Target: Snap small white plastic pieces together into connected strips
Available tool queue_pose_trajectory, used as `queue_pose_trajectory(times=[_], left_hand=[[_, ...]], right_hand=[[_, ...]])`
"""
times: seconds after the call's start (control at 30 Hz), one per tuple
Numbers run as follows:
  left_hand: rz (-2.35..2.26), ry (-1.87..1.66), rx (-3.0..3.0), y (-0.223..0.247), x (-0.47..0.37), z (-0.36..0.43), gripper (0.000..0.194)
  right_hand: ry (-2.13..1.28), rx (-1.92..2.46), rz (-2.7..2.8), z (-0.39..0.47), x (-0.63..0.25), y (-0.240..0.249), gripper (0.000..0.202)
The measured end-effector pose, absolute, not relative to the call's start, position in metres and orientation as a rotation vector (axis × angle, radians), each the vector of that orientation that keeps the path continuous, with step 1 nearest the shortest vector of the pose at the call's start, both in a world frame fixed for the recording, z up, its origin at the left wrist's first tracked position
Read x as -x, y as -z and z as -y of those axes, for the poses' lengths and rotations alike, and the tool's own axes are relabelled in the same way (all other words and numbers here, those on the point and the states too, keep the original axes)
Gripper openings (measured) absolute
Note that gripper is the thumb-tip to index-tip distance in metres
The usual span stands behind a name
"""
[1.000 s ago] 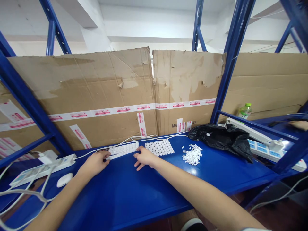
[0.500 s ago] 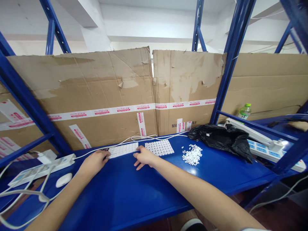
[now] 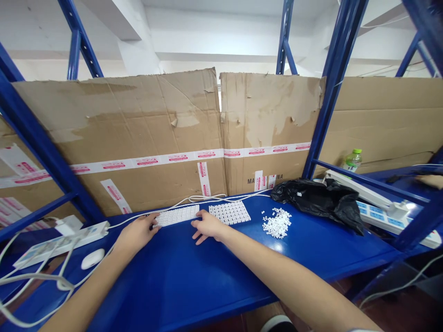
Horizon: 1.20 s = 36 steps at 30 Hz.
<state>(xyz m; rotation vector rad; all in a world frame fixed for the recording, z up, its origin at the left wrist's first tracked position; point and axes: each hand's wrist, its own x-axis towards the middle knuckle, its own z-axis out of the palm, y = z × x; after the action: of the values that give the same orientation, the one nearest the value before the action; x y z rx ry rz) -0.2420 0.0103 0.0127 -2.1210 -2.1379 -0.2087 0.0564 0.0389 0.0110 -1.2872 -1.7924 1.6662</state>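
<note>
Has left hand (image 3: 135, 234) at left end of white keyboard-like strip (image 3: 178, 215), with fingers curled and thumb and forefinger close together by the edge; cannot tell whether pinching or just resting on it. Has right hand (image 3: 209, 226) at other end of same strip, with a fingertip at the right corner and the remaining fingers spread loosely. Shows strip lying flat between both hands, near the back of blue tabletop (image 3: 194, 281), lengthwise along cardboard partition (image 3: 138, 120). Shows white gridded panel (image 3: 230, 212) just beyond right hand, near the strip. Farther right, shows pile of small white pieces (image 3: 277, 224), too small to name, then crumpled black plastic bag (image 3: 318, 200). Includes white cable (image 3: 207, 198) running behind strip and panel. Left of left forearm, includes white power strip (image 3: 62, 245), rounded white object (image 3: 92, 259) and looped cords (image 3: 34, 277). Past blue metal upright (image 3: 334, 87) at right, shows second power strip (image 3: 377, 214), green-capped bottle (image 3: 353, 160) and blurred hand of another person (image 3: 430, 180).
</note>
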Motion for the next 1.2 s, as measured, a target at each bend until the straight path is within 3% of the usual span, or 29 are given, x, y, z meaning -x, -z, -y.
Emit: queue_pose_trajectory(times=[0.9, 1.2], left_hand=[[2.133, 0.174, 1.977, -0.011, 0.230, -0.004, 0.050], [2.016, 0.174, 2.022, -0.012, 0.216, -0.002, 0.045]], right_hand=[[-1.679, 1.230, 1.731, -0.042, -0.058, -0.011, 0.062], [-1.529, 1.151, 1.604, -0.065, -0.060, -0.026, 0.037]])
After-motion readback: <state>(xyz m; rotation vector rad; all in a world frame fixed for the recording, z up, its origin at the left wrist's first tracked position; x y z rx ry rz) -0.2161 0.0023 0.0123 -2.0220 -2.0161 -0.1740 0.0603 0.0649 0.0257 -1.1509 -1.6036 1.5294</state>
